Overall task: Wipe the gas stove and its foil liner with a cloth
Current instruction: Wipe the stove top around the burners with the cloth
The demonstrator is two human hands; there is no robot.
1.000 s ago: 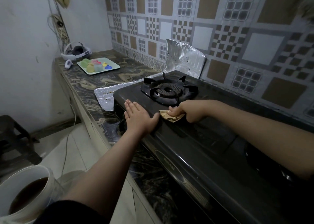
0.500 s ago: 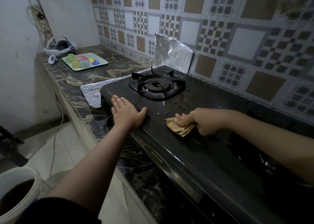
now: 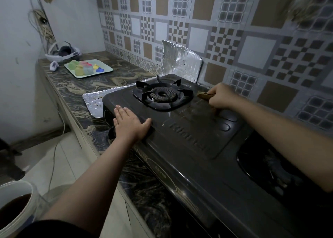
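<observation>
The black gas stove (image 3: 194, 140) fills the counter's right half, with its left burner (image 3: 162, 94) at the back. My left hand (image 3: 128, 123) lies flat, fingers together, on the stove's front left corner. Farther back, beside the burner's right edge, my right hand (image 3: 220, 97) is closed on a small brown cloth (image 3: 203, 95) that rests on the stove top. The foil liner (image 3: 93, 102) sticks out from under the stove on the left. An upright foil sheet (image 3: 180, 62) leans on the tiled wall behind the burner.
On the marbled counter (image 3: 77, 88) at the far left stand a pale green tray (image 3: 100, 73) with several coloured moulds and a white headset (image 3: 62, 54). A white bucket (image 3: 16, 209) of dark liquid stands on the floor, lower left. Cables hang on the left wall.
My right hand has slid the cloth from the stove's front middle back toward the wall, to the right of the burner. My left hand has stayed pressed on the front left corner.
</observation>
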